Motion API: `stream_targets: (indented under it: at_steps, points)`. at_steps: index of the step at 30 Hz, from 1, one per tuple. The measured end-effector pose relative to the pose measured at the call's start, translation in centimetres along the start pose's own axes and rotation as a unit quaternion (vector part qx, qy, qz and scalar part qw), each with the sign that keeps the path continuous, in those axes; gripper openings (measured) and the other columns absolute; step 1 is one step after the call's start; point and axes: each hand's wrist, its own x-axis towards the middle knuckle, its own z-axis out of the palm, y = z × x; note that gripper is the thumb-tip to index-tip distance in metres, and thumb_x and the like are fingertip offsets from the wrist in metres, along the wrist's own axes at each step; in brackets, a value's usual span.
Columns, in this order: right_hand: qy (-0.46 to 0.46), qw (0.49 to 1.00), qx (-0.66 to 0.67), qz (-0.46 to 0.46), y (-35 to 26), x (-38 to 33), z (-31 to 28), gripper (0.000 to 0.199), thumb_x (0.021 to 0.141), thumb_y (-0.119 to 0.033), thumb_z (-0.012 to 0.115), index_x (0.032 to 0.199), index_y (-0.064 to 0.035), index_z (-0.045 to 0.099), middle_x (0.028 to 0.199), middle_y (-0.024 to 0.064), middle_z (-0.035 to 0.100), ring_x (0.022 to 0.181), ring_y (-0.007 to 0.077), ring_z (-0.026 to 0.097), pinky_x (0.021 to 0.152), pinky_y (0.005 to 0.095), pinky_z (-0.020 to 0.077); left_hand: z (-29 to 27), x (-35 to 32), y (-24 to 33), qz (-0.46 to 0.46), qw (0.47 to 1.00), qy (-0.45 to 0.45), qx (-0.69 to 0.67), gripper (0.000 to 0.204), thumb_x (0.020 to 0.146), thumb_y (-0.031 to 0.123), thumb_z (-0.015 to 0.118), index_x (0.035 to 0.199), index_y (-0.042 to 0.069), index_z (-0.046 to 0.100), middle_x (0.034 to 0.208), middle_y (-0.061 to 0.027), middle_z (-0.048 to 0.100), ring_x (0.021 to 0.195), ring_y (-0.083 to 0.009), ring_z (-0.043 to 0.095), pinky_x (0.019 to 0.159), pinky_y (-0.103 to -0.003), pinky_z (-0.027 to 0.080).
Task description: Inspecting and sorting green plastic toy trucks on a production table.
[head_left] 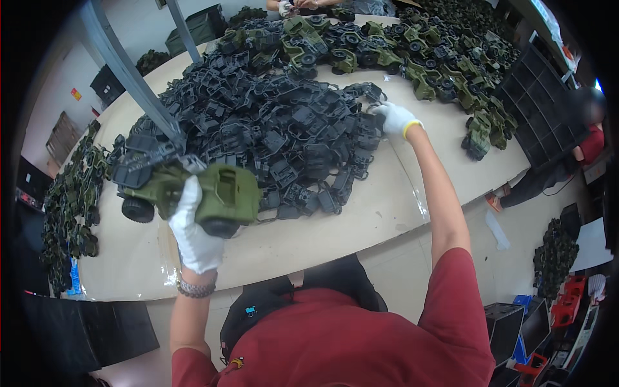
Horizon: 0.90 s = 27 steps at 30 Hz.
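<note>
Red shirt (335, 342): nearest the lens, fills the lower edge.
Left hand (193, 235): white glove, grasping the green toy vehicle (222, 197) by its middle; thumb visible on the near side, rest of the fingers hidden by the body.
Toy vehicle: held over the near-left part of the table (380, 226), in front of the dark pile; two black wheels showing. Dark piece at its left end overlaps the background; can't tell if attached.
Right hand (394, 118): white glove, yellow cuff, arm extended, fingertips at the right edge of the pile. Can't tell if they've closed on a part.
Dark pile (258, 122): black frame-like parts, tangled, loose on the tabletop; single pieces hard to separate.
Metal post (126, 71): grey, its lower end hidden behind the parts.
Green vehicles (419, 58): crowded along the far and right side; more at the left rim, blurred.
Black crate (535, 97): tipped on edge at right, gridded face visible.
Green bin (200, 29): back left, contents not visible.
Red bins (569, 302): floor, lower right, contents unclear.
Far co-worker: only forearms and hands (284, 8), cut off at top.
Right co-worker: partly behind the crate.
</note>
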Motion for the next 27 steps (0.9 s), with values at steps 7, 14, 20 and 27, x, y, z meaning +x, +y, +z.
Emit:
stream_targets:
  at_steps: [7, 14, 20, 27]
  points:
    - [0.068, 0.996, 0.06, -0.006, 2.4, -6.4, 1.3, 0.041, 0.072, -0.027, 0.081, 0.109, -0.0106, 0.07, 0.125, 0.0197, 0.064, 0.122, 0.0375, 0.057, 0.105, 0.0436, 0.0433, -1.0, -3.0, -1.0, -0.054, 0.998, -0.004, -0.045, 0.033, 0.099, 0.022, 0.062, 0.129, 0.008, 0.057, 0.12, -0.0076, 0.066, 0.113, -0.022, 0.063, 0.099, -0.042, 0.052]
    - [0.271, 0.918, 0.268, 0.111, -2.6, -10.4, -2.1, 0.053, 0.071, -0.021, 0.086, 0.117, -0.0064, 0.064, 0.111, 0.0143, 0.069, 0.106, 0.0331, 0.063, 0.094, 0.0428, 0.0512, 2.2, -1.5, -3.6, -0.076, 0.994, -0.015, -0.082, 0.031, 0.095, 0.016, 0.069, 0.123, 0.006, 0.06, 0.111, -0.0065, 0.067, 0.1, -0.0183, 0.066, 0.088, -0.035, 0.056]
    - [0.111, 0.886, 0.394, -0.218, -20.8, -17.9, -7.6, 0.072, 0.077, -0.03, 0.084, 0.14, -0.0087, 0.057, 0.127, 0.0104, 0.06, 0.107, 0.0234, 0.061, 0.093, 0.0353, 0.0508, 2.0, -2.0, -4.2, -0.024, 0.998, -0.058, -0.008, 0.033, 0.099, 0.025, 0.065, 0.125, 0.004, 0.06, 0.115, -0.0073, 0.066, 0.105, -0.0195, 0.066, 0.092, -0.036, 0.055]
    - [0.137, 0.883, 0.343, -0.291, -23.3, -18.8, -6.3, 0.075, 0.077, -0.042, 0.079, 0.141, -0.0081, 0.057, 0.133, 0.0153, 0.059, 0.117, 0.0327, 0.057, 0.099, 0.0403, 0.0468, 1.5, -3.5, -3.5, -0.038, 0.997, -0.067, 0.021, 0.028, 0.093, 0.009, 0.073, 0.119, 0.001, 0.067, 0.114, -0.0074, 0.071, 0.106, -0.0141, 0.067, 0.093, -0.027, 0.052]
